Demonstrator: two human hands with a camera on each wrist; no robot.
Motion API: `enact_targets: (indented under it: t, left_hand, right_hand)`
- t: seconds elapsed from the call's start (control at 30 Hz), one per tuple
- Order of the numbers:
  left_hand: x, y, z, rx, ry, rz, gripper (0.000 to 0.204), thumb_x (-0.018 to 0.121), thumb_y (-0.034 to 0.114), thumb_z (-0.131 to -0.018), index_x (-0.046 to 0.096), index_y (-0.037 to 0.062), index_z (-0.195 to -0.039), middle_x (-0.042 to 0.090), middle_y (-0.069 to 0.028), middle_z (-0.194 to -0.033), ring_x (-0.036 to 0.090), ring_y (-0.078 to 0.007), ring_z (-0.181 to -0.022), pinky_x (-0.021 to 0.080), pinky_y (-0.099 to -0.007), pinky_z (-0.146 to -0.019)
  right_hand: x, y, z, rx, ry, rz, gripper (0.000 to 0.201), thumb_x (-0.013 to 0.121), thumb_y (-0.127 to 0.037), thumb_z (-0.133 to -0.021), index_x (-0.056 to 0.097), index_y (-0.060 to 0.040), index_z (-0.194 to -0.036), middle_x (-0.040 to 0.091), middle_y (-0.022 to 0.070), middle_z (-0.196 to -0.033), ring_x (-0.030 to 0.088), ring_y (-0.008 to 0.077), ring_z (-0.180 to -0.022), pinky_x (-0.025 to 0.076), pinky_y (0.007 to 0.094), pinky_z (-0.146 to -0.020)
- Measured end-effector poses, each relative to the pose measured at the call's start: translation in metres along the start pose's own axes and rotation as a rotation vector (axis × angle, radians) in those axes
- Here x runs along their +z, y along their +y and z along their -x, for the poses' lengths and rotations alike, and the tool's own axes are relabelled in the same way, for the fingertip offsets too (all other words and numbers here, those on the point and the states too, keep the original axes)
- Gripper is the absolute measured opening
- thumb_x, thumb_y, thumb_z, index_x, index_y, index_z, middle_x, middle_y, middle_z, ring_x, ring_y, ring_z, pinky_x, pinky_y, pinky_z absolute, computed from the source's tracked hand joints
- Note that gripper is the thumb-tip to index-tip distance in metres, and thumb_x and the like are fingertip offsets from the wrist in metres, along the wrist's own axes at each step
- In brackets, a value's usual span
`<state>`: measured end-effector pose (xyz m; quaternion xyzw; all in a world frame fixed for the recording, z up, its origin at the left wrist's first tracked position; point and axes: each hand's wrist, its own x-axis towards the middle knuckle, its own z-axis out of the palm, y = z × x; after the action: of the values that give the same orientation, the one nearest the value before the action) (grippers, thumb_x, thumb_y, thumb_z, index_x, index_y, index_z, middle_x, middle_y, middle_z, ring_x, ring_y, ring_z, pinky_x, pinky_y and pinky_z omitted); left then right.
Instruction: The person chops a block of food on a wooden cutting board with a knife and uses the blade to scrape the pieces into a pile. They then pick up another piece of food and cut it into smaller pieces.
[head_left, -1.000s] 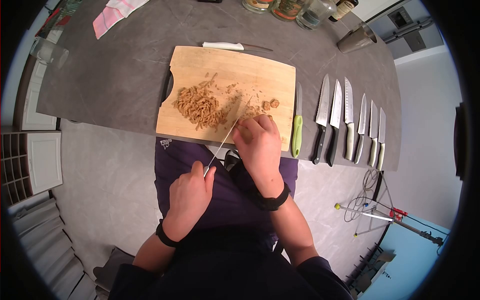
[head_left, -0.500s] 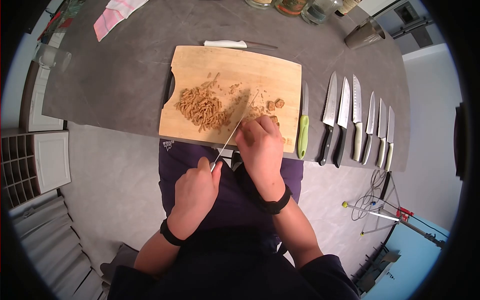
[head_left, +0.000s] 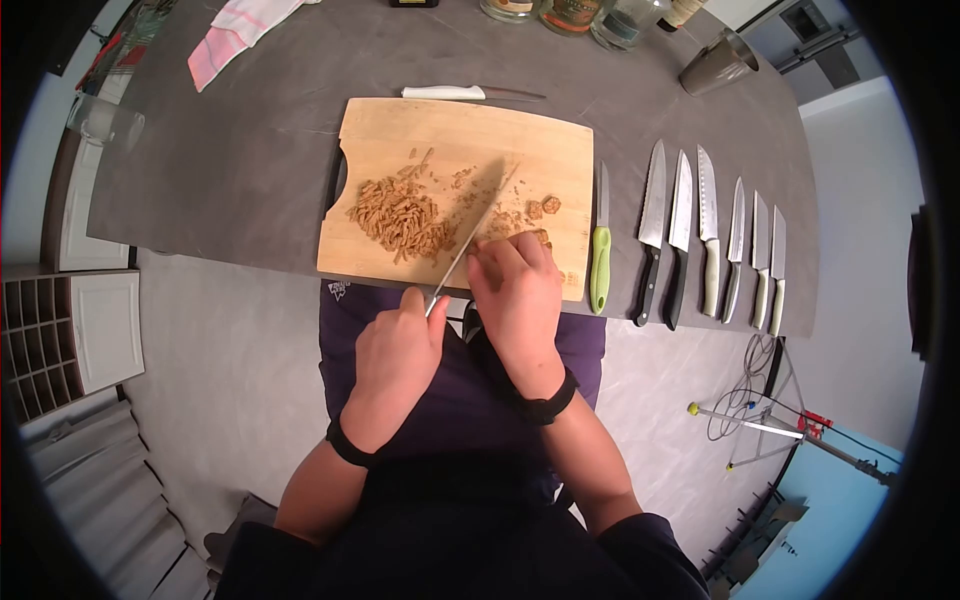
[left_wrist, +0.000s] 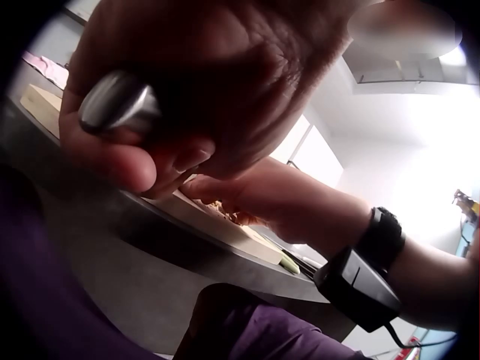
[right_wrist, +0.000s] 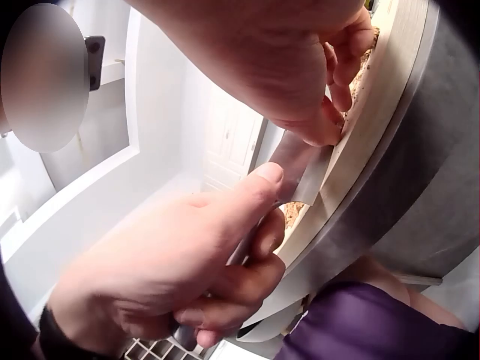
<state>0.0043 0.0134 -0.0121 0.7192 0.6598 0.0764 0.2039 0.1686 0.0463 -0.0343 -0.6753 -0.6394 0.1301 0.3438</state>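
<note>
My left hand (head_left: 395,355) grips the metal handle of a kitchen knife (right_wrist: 301,166), whose butt pokes out of the fist in the left wrist view. The blade slants forward over the wooden cutting board (head_left: 470,125), beside my right hand (head_left: 522,300). Curled fingers of that right hand hold a brown food piece (head_left: 543,237) at the board's near side, its fingertips right by the blade; most of the piece is hidden under them. Left of the blade lies a heap of brown chopped strips (head_left: 400,218). Crumbs and small chunks (head_left: 551,204) lie to its right.
A white-handled knife (head_left: 445,92) lies behind the board, a green-handled knife (head_left: 600,265) along its right edge. Several more knives (head_left: 710,240) form a row farther right. Bottles (head_left: 570,12), a metal cup (head_left: 718,63) and a striped cloth (head_left: 235,35) stand or lie farther back.
My left hand has moved forward and slightly right, and the knife's tip now reaches farther across the board. My right hand stays in nearly the same place on the board.
</note>
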Motion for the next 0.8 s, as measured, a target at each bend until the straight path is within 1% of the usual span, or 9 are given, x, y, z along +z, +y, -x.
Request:
enact_targets:
  t: [0.13, 0.27, 0.53, 0.8]
  left_hand:
    - [-0.009, -0.008, 0.000, -0.056, 0.009, 0.024, 0.041, 0.063, 0.037, -0.114, 0.063, 0.0025, -0.093, 0.069, -0.0232, -0.066, 0.074, -0.0467, -0.066, 0.059, -0.0555, -0.059]
    - [-0.010, -0.010, 0.009, -0.019, -0.015, 0.083, 0.040, 0.063, 0.037, -0.114, 0.062, 0.0028, -0.093, 0.069, -0.0227, -0.065, 0.073, -0.0470, -0.065, 0.058, -0.0557, -0.058]
    - [-0.007, -0.006, 0.019, 0.004, -0.006, 0.097, 0.041, 0.064, 0.038, -0.113, 0.060, 0.0035, -0.092, 0.068, -0.0220, -0.064, 0.072, -0.0460, -0.062, 0.057, -0.0546, -0.055]
    - [-0.007, -0.005, 0.022, 0.034, -0.010, 0.024, 0.040, 0.064, 0.036, -0.114, 0.058, 0.0037, -0.091, 0.067, -0.0210, -0.063, 0.072, -0.0450, -0.061, 0.057, -0.0529, -0.053]
  right_hand:
    - [-0.001, -0.002, 0.000, 0.048, 0.004, -0.003, 0.018, 0.087, -0.012, -0.088, 0.081, -0.0053, -0.103, 0.067, 0.0113, -0.093, 0.069, 0.0348, -0.087, 0.057, 0.0462, -0.078]
    - [-0.001, -0.001, 0.001, 0.074, -0.010, -0.011, 0.020, 0.089, -0.013, -0.088, 0.082, -0.0045, -0.105, 0.068, 0.0116, -0.094, 0.070, 0.0343, -0.087, 0.058, 0.0453, -0.078]
    - [-0.002, 0.000, 0.000, 0.078, -0.026, -0.037, 0.018, 0.089, -0.012, -0.089, 0.083, -0.0021, -0.103, 0.070, 0.0125, -0.094, 0.071, 0.0346, -0.088, 0.059, 0.0449, -0.079]
    - [-0.006, -0.001, -0.004, 0.071, -0.041, -0.047, 0.016, 0.087, -0.010, -0.088, 0.082, -0.0015, -0.101, 0.070, 0.0128, -0.093, 0.071, 0.0353, -0.088, 0.058, 0.0457, -0.079]
